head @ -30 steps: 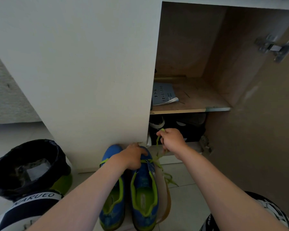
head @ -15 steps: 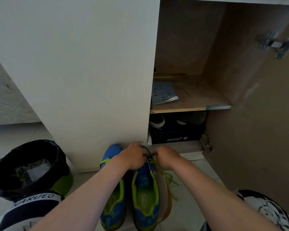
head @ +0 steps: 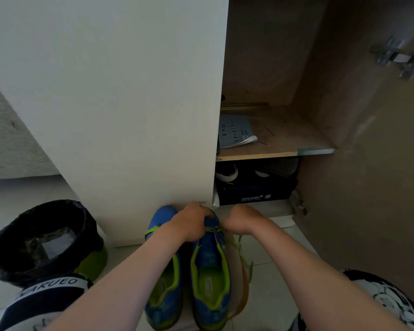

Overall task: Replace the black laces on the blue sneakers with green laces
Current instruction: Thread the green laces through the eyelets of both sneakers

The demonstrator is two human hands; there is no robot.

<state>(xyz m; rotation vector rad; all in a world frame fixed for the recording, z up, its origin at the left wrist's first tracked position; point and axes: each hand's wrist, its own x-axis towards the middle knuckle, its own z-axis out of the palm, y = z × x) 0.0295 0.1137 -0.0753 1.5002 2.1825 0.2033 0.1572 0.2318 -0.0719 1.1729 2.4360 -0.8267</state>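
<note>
Closest in, the blue sneakers (head: 189,290) sit side by side on pale glossy floor tiles (head: 270,297), with mesh-looking uppers and neon green lining. The left hand (head: 191,225) is curled over the toe end of the right sneaker (head: 210,278), gripping it. The right hand (head: 243,219) is knuckles-up just beside it at the green lace (head: 240,246), fingers tucked under, so can't tell if it's pinching. A second ago that hand was up, pulling the lace taut; now it's dropped low. Left is a bin (head: 38,237) with a crinkly black bag. Behind are a matte white cabinet door (head: 117,103), a black shoebox (head: 253,197) and a raw wood shelf (head: 273,151).
</note>
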